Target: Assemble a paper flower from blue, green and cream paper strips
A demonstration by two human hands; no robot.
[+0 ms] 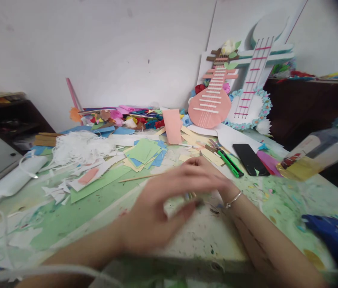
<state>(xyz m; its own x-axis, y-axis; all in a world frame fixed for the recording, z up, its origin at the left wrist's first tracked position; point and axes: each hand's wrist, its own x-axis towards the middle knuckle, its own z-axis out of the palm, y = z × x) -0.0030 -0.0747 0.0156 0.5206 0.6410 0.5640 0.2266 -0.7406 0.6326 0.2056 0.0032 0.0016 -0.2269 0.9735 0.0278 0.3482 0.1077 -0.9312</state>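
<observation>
My left hand [160, 208] reaches across the front of the worktable, smeared by motion. Its fingers stretch out toward my right wrist and the thumb stands apart below them; I make out nothing held between them. Behind it, my right hand [200, 163] is bent at the wrist, with a silver bracelet below it. Most of its fingers are hidden by the left hand. A thin wooden stick [137, 178] lies left of the hands. A green craft knife [229, 163] and a black phone [250, 160] lie just beyond the right wrist.
Paper squares [145, 154], white string [80, 147] and green paper scraps [100, 184] cover the table. Two paper instruments, one pink [209, 106] and one white [254, 80], lean at the back. A tilted bottle [321, 148] and a blue glue gun [331, 232] are at right.
</observation>
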